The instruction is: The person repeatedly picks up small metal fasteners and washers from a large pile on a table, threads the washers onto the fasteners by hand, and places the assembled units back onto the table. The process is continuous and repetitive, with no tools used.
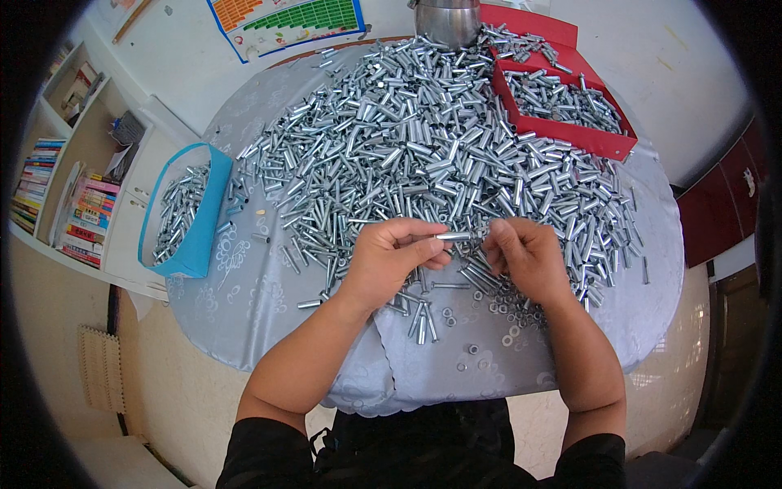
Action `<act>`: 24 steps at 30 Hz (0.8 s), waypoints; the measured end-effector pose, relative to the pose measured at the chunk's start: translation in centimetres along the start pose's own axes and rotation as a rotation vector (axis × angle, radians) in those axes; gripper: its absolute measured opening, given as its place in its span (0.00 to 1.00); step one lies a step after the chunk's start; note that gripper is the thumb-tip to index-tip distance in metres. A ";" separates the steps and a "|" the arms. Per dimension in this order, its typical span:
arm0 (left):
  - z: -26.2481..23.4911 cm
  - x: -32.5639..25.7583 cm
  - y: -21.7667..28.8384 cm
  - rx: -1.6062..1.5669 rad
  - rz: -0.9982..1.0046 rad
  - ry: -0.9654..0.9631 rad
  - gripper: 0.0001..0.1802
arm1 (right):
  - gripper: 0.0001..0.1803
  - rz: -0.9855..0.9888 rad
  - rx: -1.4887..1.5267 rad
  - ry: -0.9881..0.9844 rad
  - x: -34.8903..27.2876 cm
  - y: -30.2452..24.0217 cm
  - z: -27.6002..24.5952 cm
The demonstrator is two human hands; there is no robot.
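My left hand [384, 257] pinches a silver sleeve anchor bolt [456, 236] between thumb and fingers, holding it level above the table. At the bolt's right end, the fingers of my right hand [531, 259] are closed together; whatever small part is in them is hidden. Behind both hands spreads a large heap of metal sleeves and bolts [407, 138]. Several loose bolts [421, 322] lie near the front between my forearms. Beside my right wrist is a scatter of nuts and washers [509, 310], with a single nut [473, 349] closer to the table's front edge.
The round table wears a grey patterned cloth [244, 326]. A blue fabric bin [194, 253] of metal parts stands at the left, an opened red box [570, 137] of them at the back right. Beside it is a steel pot [448, 24]. Bookshelves [73, 163] line the left.
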State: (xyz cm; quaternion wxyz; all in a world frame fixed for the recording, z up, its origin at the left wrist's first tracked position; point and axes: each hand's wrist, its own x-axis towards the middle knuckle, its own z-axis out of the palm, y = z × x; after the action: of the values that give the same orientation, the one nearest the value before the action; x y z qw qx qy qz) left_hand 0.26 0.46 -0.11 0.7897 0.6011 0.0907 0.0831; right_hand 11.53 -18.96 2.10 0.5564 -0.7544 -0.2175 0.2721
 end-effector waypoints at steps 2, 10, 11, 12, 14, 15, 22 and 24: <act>-0.1 0.1 -0.1 -0.012 0.005 0.007 0.12 | 0.09 -0.236 0.055 0.099 -0.1 -0.3 0.9; 0.1 -0.2 0.2 0.011 -0.018 0.008 0.12 | 0.06 -0.168 -0.074 -0.020 0.0 0.1 0.0; 0.1 -0.1 0.2 0.006 -0.014 0.006 0.12 | 0.07 -0.269 0.017 0.046 0.1 0.2 0.9; 0.0 -0.1 0.2 0.001 -0.009 0.005 0.12 | 0.07 -0.311 0.021 0.056 0.1 0.2 1.0; 0.1 -0.1 0.2 -0.001 -0.010 0.004 0.12 | 0.09 -0.337 -0.059 0.020 0.1 0.4 0.4; 0.1 -0.1 0.3 0.002 -0.015 0.004 0.12 | 0.10 -0.320 -0.143 -0.025 0.0 0.5 0.0; 0.1 -0.1 0.1 0.000 -0.012 0.006 0.12 | 0.08 -0.349 -0.014 0.063 0.2 0.7 1.2; 0.2 -0.2 0.2 0.002 -0.015 0.007 0.12 | 0.07 -0.105 -0.065 -0.054 -0.1 0.3 -0.1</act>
State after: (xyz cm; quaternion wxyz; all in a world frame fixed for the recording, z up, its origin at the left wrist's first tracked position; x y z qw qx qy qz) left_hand 0.12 0.30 0.15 0.7893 0.6009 0.0980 0.0793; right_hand 11.53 -19.20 1.83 0.5390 -0.7521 -0.2804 0.2555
